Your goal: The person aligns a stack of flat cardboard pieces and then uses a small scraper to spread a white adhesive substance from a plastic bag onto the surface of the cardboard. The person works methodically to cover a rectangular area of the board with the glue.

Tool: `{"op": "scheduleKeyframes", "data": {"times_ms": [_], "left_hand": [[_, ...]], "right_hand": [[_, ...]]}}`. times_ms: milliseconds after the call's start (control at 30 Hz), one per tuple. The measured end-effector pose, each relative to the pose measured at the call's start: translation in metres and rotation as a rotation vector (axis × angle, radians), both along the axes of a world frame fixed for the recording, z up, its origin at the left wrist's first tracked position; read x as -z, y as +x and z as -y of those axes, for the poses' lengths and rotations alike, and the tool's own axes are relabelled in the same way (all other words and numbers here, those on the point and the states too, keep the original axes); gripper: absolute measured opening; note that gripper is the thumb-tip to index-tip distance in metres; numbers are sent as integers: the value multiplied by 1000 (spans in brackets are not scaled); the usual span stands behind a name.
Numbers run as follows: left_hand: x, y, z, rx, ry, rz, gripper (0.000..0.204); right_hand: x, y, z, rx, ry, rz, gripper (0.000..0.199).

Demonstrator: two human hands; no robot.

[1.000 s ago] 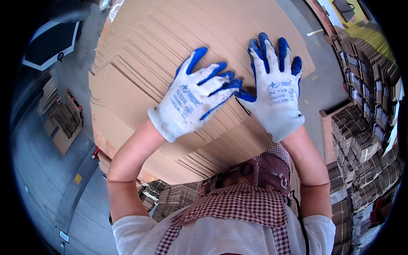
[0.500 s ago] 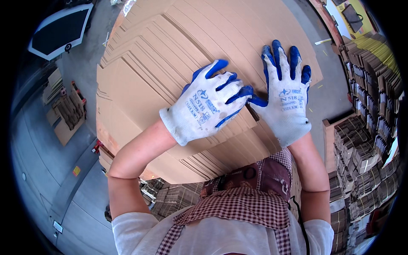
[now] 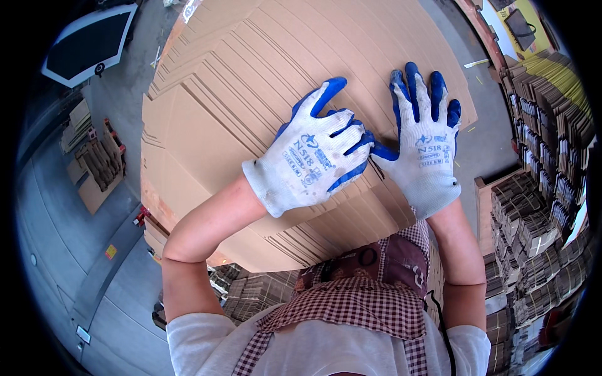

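A large fanned stack of brown cardboard sheets [image 3: 213, 138] lies in front of me, its edges overlapping in steps. My left hand [image 3: 316, 150], in a white knit glove with blue-coated fingers, bends over the sheets near the middle. One blue finger points away to the upper right while the others curl under; what they hold, if anything, is hidden. Beside it my right hand [image 3: 426, 141], gloved alike, rests flat on the cardboard with fingers spread forward. Its thumb reaches the left hand's curled fingertips. A dark gap between sheets shows just below the meeting point.
Tied bundles of flat cardboard [image 3: 527, 219] are piled on the right. A wooden pallet with cardboard pieces [image 3: 100, 172] stands on the grey floor at left, below a dark-panelled, white-framed object [image 3: 88, 47]. More bundles [image 3: 260, 294] lie under the stack's near edge.
My left hand has shifted slightly right, and its pointing finger has stretched further out. My right hand has barely moved. The stepped sheet edge under the hands now looks flatter.
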State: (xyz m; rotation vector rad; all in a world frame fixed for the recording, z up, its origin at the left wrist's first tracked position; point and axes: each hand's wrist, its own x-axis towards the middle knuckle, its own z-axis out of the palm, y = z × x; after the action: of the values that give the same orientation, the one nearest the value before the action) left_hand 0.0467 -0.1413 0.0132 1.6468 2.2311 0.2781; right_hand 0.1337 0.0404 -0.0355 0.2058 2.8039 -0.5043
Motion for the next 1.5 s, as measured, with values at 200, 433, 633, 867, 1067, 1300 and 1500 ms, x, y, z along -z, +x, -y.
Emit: {"op": "scheduleKeyframes", "data": {"times_ms": [200,433,633,867,1067,1300,1500], "left_hand": [[-4,-2,-2,2,22,46,23],[8,-7,-3,54,-71,1,30],[5,-14,-6,54,-117,84,24],[19,-3,2,-4,-11,22,18],[26,2,16,-43,83,0,18],[27,2,21,-52,121,-21,21],[35,5,26,-53,163,-46,21]], "right_hand": [[0,-1,-1,-2,-5,6,107],[1,1,-1,-1,-45,-21,103],[3,0,-5,-10,-112,-29,105],[2,-1,2,-6,-15,31,119],[3,-1,0,-10,-14,25,120],[4,-2,0,-16,-14,29,119],[7,1,0,-16,-21,-5,119]]}}
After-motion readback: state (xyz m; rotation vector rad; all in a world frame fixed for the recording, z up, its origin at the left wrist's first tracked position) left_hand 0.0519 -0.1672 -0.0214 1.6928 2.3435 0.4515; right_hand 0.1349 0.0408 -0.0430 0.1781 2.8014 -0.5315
